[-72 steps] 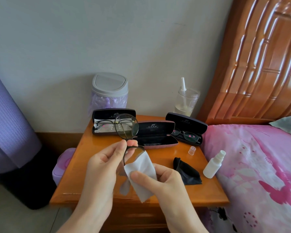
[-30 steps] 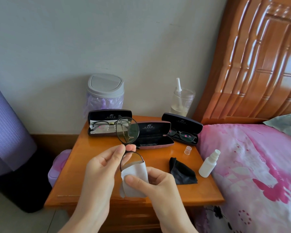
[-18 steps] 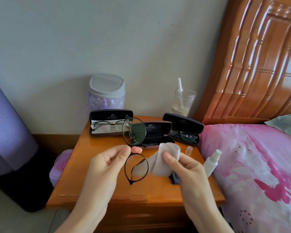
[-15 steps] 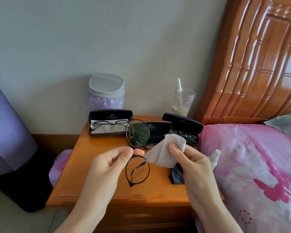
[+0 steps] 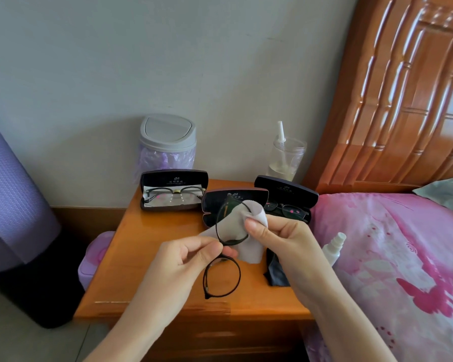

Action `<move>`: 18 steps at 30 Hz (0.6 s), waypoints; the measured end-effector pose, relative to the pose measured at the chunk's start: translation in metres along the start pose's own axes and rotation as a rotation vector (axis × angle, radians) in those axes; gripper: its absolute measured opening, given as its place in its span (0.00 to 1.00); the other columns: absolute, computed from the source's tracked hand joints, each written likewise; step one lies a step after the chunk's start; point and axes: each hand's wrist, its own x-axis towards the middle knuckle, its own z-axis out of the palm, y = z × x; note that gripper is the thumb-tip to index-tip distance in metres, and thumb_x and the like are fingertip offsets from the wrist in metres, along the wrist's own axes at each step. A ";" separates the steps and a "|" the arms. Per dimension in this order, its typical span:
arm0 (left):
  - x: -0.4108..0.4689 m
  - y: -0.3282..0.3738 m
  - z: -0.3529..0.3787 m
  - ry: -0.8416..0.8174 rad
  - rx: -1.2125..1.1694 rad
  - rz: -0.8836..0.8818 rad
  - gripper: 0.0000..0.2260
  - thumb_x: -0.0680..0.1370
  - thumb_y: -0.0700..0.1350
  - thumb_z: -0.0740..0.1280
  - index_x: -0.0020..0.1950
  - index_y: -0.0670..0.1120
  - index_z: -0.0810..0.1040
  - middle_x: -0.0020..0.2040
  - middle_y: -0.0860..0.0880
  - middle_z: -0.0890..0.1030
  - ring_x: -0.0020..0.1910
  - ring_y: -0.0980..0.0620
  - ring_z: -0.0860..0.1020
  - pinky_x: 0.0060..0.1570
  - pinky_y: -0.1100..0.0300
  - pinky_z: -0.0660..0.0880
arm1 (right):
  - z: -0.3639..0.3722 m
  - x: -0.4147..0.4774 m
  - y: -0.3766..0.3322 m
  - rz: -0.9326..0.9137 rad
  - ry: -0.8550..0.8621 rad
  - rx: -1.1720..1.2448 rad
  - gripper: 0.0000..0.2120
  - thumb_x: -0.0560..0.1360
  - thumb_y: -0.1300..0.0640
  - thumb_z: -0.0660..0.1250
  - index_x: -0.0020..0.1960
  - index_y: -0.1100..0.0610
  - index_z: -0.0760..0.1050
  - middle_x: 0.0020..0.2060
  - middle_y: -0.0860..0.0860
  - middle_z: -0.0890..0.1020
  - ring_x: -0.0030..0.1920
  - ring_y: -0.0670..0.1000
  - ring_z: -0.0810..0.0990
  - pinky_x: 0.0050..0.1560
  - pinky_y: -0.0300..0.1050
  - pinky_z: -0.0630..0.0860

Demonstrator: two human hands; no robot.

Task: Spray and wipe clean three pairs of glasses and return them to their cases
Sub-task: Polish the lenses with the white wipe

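Note:
My left hand (image 5: pixel 186 259) pinches the bridge of black round glasses (image 5: pixel 221 278), held upright over the nightstand (image 5: pixel 147 246). My right hand (image 5: pixel 280 239) presses a white cloth (image 5: pixel 249 231) around the upper lens. Behind them lies an open, empty case (image 5: pixel 234 202). The left case (image 5: pixel 173 190) and the right case (image 5: pixel 288 199) are open with a pair of glasses in each. A white spray bottle (image 5: pixel 332 248) lies on the pink bed beside my right wrist.
A black cloth (image 5: pixel 275 273) lies on the nightstand under my right hand. A lidded bin (image 5: pixel 166 142) and a clear cup with a straw (image 5: pixel 287 156) stand at the back. A wooden headboard (image 5: pixel 403 87) rises at right, a purple mat (image 5: pixel 8 194) at left.
My right hand has lifted the white cloth off the lower lens and brought it up onto the upper lens. My left hand has tilted the glasses slightly.

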 end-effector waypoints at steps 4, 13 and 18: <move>0.002 -0.002 -0.002 -0.012 0.030 0.008 0.11 0.72 0.51 0.64 0.43 0.50 0.85 0.45 0.64 0.84 0.49 0.70 0.78 0.44 0.83 0.67 | 0.000 0.002 0.001 0.056 -0.024 0.044 0.14 0.70 0.55 0.69 0.52 0.61 0.82 0.47 0.56 0.86 0.52 0.54 0.84 0.55 0.44 0.79; 0.000 -0.001 -0.003 0.151 0.147 0.033 0.10 0.67 0.55 0.68 0.47 0.58 0.81 0.45 0.67 0.83 0.48 0.71 0.78 0.42 0.81 0.69 | 0.001 0.005 0.004 0.138 0.085 0.107 0.25 0.60 0.51 0.76 0.50 0.67 0.80 0.48 0.62 0.84 0.49 0.61 0.81 0.55 0.52 0.76; 0.002 -0.001 -0.006 0.006 -0.121 -0.174 0.23 0.68 0.60 0.69 0.63 0.59 0.75 0.56 0.63 0.81 0.54 0.72 0.76 0.54 0.69 0.72 | 0.006 0.003 0.006 0.140 0.078 0.174 0.24 0.60 0.51 0.75 0.50 0.66 0.80 0.45 0.61 0.84 0.44 0.54 0.82 0.48 0.45 0.77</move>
